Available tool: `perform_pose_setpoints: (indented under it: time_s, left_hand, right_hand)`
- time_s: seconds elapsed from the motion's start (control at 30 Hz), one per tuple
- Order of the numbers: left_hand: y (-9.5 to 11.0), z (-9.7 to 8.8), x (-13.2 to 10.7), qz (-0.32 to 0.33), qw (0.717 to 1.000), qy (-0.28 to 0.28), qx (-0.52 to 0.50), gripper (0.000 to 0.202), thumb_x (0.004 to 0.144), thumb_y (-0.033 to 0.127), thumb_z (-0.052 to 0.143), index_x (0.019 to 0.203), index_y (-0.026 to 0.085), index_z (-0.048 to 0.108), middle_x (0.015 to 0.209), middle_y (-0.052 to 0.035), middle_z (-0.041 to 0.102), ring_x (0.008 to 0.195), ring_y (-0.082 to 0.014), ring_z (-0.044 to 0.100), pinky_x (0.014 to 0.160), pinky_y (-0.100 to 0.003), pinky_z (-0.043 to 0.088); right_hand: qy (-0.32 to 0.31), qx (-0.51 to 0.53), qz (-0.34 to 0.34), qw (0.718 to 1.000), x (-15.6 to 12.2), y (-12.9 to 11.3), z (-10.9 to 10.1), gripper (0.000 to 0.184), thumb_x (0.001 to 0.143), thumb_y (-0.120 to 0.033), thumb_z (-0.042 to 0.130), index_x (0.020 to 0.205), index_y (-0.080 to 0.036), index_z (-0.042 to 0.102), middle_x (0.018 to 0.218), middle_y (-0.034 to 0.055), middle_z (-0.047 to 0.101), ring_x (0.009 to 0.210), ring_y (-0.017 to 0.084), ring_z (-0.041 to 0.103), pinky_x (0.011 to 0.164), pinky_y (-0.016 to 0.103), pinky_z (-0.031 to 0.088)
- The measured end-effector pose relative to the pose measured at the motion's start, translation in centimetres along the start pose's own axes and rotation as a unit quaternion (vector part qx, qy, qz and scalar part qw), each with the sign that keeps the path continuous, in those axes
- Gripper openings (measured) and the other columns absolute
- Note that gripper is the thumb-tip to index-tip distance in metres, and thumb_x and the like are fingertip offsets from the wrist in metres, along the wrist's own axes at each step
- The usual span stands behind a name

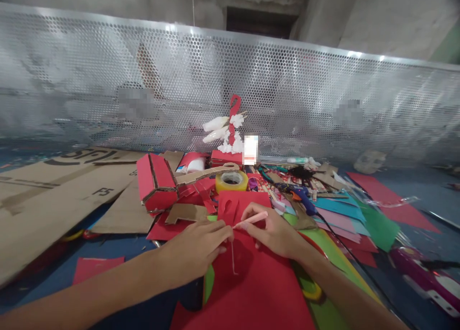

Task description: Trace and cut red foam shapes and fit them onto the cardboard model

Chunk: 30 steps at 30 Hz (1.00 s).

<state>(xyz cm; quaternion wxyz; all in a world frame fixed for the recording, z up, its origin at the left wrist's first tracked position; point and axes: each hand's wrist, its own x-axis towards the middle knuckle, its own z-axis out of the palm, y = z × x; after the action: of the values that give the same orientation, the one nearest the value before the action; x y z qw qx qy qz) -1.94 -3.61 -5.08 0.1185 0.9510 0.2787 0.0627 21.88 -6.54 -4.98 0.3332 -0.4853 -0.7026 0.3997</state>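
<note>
My right hand [271, 230] is closed around a slim pale pink stick [259, 218], perhaps rolled paper, that points toward my left fingers. My left hand [208, 244] is closed, its fingertips pinched together close to the stick's thin end. From that pinch hangs a thin white string [233, 258], curled at its lower tip. Under both hands lies a large red paper sheet [266, 291]. Just beyond the fingertips are red cut-out strips [228, 212] with a loop shape.
Behind sit a yellow tape roll [232, 181], a red-covered cardboard box [157, 181] and a blue glue gun [304, 199] with its cable. Cardboard sheets [46, 200] cover the left. Coloured papers [341, 215] and a purple device [427, 279] lie right. A perforated metal panel [172, 81] closes the back.
</note>
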Motion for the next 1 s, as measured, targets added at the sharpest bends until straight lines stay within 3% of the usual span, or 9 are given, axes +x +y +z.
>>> perform_pose_setpoints:
  time_s: [0.2, 0.4, 1.0]
  left_hand:
    - [-0.13, -0.37, 0.07, 0.003, 1.0, 0.013, 0.001, 0.016, 0.094, 0.017, 0.055, 0.108, 0.023, 0.059, 0.113, -0.0046, 0.066, 0.109, -0.0235, 0.06, 0.094, -0.037, 0.044]
    - [-0.65, -0.23, -0.21, 0.017, 0.998, 0.052, 0.03, 0.034, 0.093, 0.024, 0.059, 0.127, 0.024, 0.058, 0.13, -0.0077, 0.065, 0.117, -0.0272, 0.06, 0.101, -0.043, 0.044]
    - [-0.56, -0.6, -0.08, 0.011, 0.999, 0.033, 0.039, 0.029, 0.094, 0.026, 0.057, 0.122, 0.022, 0.061, 0.129, -0.0077, 0.066, 0.119, -0.029, 0.058, 0.102, -0.045, 0.043]
  right_hand:
    - [0.001, 0.007, 0.004, 1.0, 0.02, 0.03, 0.04, 0.023, 0.094, -0.043, 0.06, 0.09, -0.021, 0.057, 0.087, -0.0018, 0.067, 0.051, 0.009, 0.064, 0.051, 0.022, 0.047]
    - [0.011, 0.0, 0.008, 1.0, -0.03, -0.15, 0.08, 0.023, 0.094, -0.043, 0.06, 0.09, -0.021, 0.057, 0.085, -0.0019, 0.067, 0.049, 0.009, 0.063, 0.05, 0.022, 0.045]
    - [0.011, -0.003, 0.013, 1.0, 0.15, 0.18, -0.01, 0.025, 0.097, -0.046, 0.055, 0.094, -0.022, 0.058, 0.096, 0.0001, 0.071, 0.049, 0.009, 0.065, 0.05, 0.022, 0.047]
